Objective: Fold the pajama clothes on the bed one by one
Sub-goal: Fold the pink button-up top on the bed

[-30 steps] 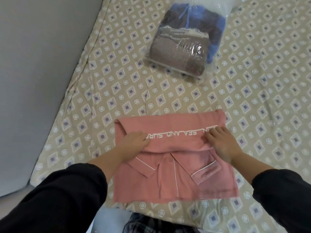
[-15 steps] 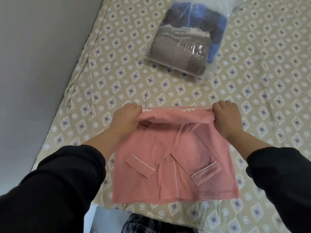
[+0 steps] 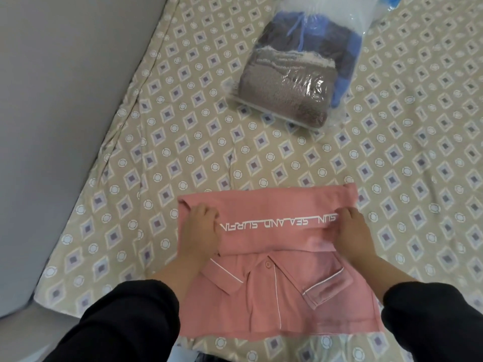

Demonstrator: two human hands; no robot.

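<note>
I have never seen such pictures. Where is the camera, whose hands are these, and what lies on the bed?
There is no machine: a person works with bare hands, and the one camera sits on their head, looking down. On the patterned bed sheet lies a pink pajama shirt, its far part folded over. The left hand and right hand rest on that fold with bent fingers; whether they pinch the cloth, I cannot tell. Farther away lies a plastic bag of clothes.

This is a home bedroom. A beige bed sheet printed with diamonds and circles (image 3: 183, 131) lies against a plain grey wall (image 3: 65, 100). On it sits a clear plastic bag of folded clothes (image 3: 295, 82).
</note>
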